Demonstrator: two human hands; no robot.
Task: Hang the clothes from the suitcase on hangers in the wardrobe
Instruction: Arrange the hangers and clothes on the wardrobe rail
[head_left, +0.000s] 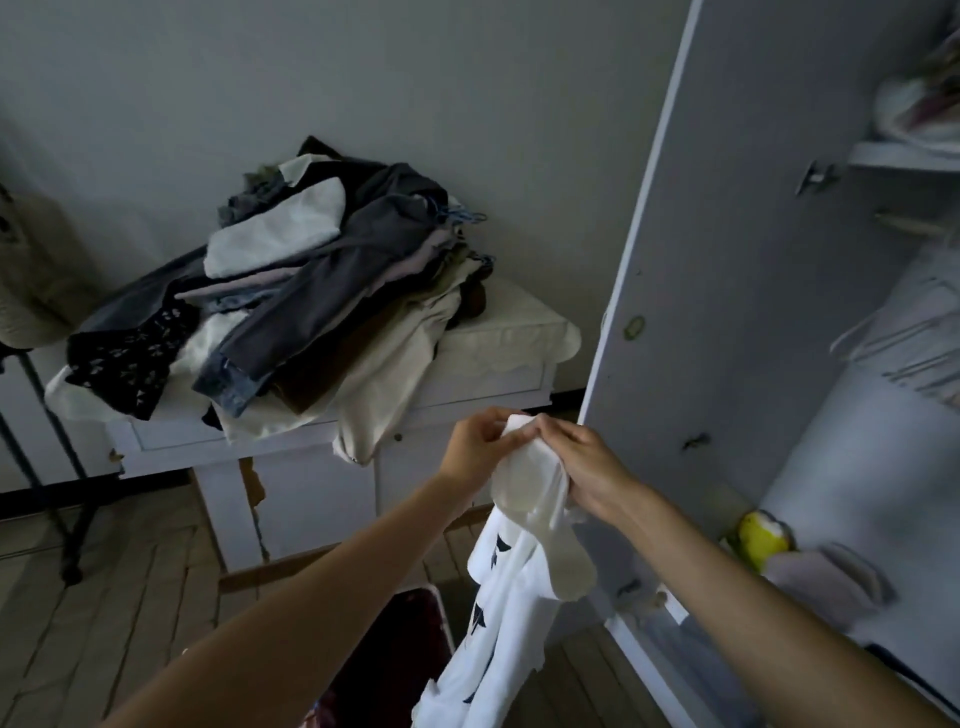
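Hands meet at about five o'clock in our view, just below centre. Our left hand (475, 449) pinches the top of a white garment (511, 587) with thumb and curled fingers, and our right hand (584, 470) grips the same bunched cloth from the other side, the two hands nearly touching. The garment hangs down from them toward six o'clock, white with dark shapes printed on it, a plain cream fold lying over its front. Beneath it, at six o'clock, we see the dark edge of the suitcase (400, 654) on the floor. At ten to eleven o'clock a pile of clothes (291, 291) lies on a white table (467, 374), with blue hanger hooks (465, 215) poking out at its far side. From one to four o'clock stands the wardrobe, its door (727, 260) open, blurred hangers (904, 353) inside at three o'clock.
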